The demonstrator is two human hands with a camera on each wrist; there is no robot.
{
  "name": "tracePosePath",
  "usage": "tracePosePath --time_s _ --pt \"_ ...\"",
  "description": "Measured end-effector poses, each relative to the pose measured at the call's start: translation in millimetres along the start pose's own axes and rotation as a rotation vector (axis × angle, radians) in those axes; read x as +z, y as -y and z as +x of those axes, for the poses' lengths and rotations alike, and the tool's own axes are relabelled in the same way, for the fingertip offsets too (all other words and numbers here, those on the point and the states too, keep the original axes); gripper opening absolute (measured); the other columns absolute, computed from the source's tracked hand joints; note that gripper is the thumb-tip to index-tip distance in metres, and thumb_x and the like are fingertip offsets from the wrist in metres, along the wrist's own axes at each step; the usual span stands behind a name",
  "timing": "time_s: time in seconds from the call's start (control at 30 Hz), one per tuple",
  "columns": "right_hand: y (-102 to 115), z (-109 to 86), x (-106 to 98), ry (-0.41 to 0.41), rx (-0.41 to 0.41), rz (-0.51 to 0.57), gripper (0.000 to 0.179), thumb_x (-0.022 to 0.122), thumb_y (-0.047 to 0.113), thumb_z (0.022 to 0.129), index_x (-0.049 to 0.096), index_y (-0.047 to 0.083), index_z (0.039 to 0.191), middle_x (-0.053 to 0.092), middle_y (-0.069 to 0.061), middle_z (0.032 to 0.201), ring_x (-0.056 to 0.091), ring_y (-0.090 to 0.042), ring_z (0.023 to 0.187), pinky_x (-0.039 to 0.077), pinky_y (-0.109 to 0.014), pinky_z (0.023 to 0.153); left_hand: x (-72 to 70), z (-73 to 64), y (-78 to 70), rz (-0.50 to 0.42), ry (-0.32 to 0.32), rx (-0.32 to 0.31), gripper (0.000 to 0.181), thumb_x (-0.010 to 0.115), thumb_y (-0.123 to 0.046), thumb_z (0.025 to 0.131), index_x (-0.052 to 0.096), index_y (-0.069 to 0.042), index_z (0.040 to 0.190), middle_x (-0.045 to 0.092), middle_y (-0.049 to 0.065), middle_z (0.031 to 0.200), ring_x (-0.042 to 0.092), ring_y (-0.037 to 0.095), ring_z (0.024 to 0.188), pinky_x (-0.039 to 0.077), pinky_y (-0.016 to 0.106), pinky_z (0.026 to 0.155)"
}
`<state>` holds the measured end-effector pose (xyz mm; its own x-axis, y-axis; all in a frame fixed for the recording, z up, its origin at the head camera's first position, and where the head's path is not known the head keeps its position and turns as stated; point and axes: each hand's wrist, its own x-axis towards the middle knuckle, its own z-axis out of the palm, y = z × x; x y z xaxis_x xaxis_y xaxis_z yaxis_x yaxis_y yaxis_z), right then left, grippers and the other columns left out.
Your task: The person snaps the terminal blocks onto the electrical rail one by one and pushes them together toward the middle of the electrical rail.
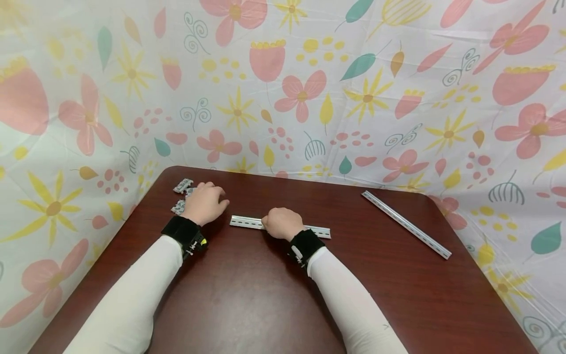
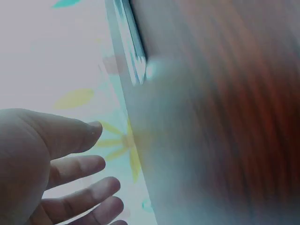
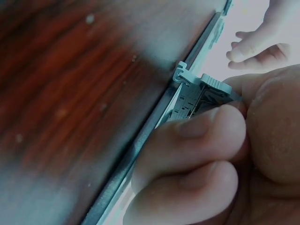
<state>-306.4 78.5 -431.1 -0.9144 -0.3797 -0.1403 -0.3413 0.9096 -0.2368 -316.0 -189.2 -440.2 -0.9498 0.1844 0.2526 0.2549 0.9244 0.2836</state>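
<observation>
In the head view a short slotted metal mounting rail [image 1: 245, 222] lies across the middle of the table. My right hand [image 1: 283, 223] is over it, covering its middle. The right wrist view shows that hand's curled fingers [image 3: 197, 140] and thumb pinching a grey terminal block [image 3: 190, 96], its hooked foot right at the rail's edge. My left hand [image 1: 205, 202] is at the far left, fingers spread and loosely bent, beside several grey terminal blocks [image 1: 183, 186], partly covering them. No object shows between its fingers [image 2: 84, 197] in the left wrist view.
A longer slotted metal rail [image 1: 407, 224] lies slantwise on the right part of the dark red-brown table [image 1: 247, 295]. Behind the table and along its sides hangs a flower-patterned cloth [image 1: 309, 132].
</observation>
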Motion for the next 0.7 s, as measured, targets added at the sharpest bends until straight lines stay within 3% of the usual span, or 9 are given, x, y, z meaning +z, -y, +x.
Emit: tracePosePath --time_s 0.23,0.43,0.57,0.7 --pt "-3 0.5 2 0.008 -0.003 0.016 0.054 0.049 0.027 0.113 0.045 0.021 0.060 0.040 0.001 0.066 0.041 -0.020 0.063 0.038 -0.040 0.061 -12.8 -1.6 29.6 0.065 -0.018 -0.110 0.046 0.070 -0.030 0.108 0.072 0.005 0.137 0.064 0.033 0.132 0.055 0.054 0.123 0.056 0.069 0.092" --pt "-2 -0.2 1 0.019 0.002 0.020 0.054 0.049 0.027 0.114 0.046 0.020 0.061 0.041 0.000 0.067 0.043 -0.021 0.064 0.039 -0.040 0.062 -18.9 -7.8 50.1 0.074 -0.029 -0.202 0.047 0.071 -0.031 0.107 0.069 0.009 0.132 0.056 0.039 0.124 0.049 0.057 0.113 0.054 0.067 0.084" --pt "-1 -0.5 0 0.015 0.000 0.007 0.052 0.049 0.027 0.114 0.049 0.020 0.063 0.045 -0.001 0.069 0.046 -0.021 0.065 0.042 -0.041 0.063 -19.8 -8.7 54.6 0.090 0.024 -0.270 0.059 0.073 -0.036 0.105 0.065 0.014 0.135 0.050 0.044 0.121 0.048 0.059 0.109 0.054 0.069 0.083" --pt "-1 0.0 0 0.018 0.001 0.000 0.052 0.050 0.028 0.115 0.050 0.019 0.063 0.045 -0.001 0.069 0.046 -0.021 0.066 0.042 -0.040 0.063 -20.5 -8.6 54.5 0.092 0.124 -0.332 0.062 0.072 -0.041 0.105 0.069 0.017 0.126 0.047 0.048 0.121 0.048 0.061 0.109 0.055 0.070 0.084"
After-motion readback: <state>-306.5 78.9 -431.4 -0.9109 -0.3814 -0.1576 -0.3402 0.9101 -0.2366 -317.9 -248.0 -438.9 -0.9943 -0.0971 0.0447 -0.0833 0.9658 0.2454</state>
